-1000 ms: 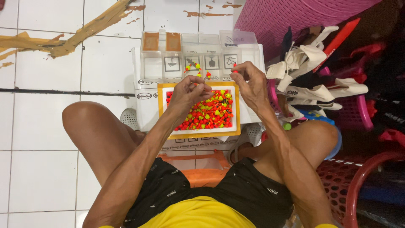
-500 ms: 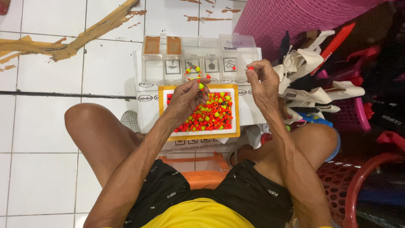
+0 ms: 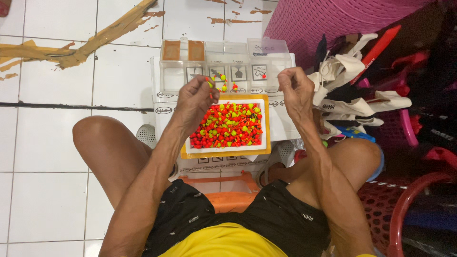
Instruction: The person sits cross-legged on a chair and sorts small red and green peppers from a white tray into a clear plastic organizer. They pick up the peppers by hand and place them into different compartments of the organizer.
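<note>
A white tray with an orange rim (image 3: 267,124) holds several small red and yellow-green beads (image 3: 228,126) between my knees. My left hand (image 3: 194,99) hovers over the tray's far left corner, fingers pinched on a few of the beads; a yellow one shows at my fingertips. Curled shut, my right hand (image 3: 296,89) is raised above the tray's far right corner, and nothing shows in it. Just beyond the tray lies a clear compartment box (image 3: 240,47) with a few loose beads in its cells.
The tray rests on a white cardboard box (image 3: 162,102) on the tiled floor. An orange stool (image 3: 228,190) is under me. A pink basket (image 3: 333,21), a pile of cloth bags (image 3: 352,90) and a red chair (image 3: 409,209) crowd the right. Brown strips (image 3: 71,52) lie at far left.
My hands were close together over the tray; the right hand has moved right and away from the left. The red bead at its fingertips is no longer visible.
</note>
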